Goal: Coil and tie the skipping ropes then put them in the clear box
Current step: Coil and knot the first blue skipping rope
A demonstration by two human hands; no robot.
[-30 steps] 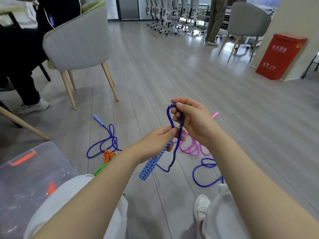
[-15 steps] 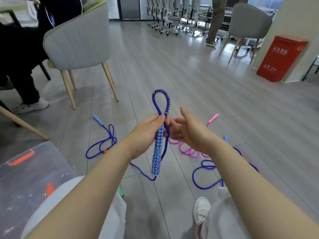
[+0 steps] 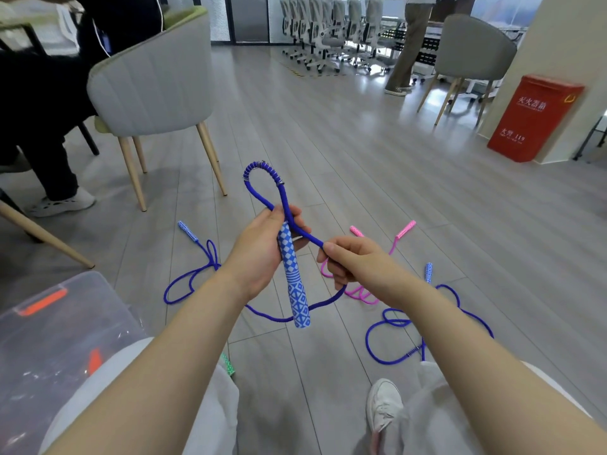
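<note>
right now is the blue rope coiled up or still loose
Still loose: the blue rope makes only one loop above the left hand, and the right hand holds the rest, trailing down to the floor.

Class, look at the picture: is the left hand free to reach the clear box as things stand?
Probably not yet. The left hand grips the blue handle and rope loop; the clear box sits close on its side, with nothing between.

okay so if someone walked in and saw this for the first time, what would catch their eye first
Centre frame, the left hand grips a blue patterned handle with a blue rope looping up above it, while the right hand pinches the rope's trailing part. A pink rope lies on the floor behind, and a red box stands far right.
</note>
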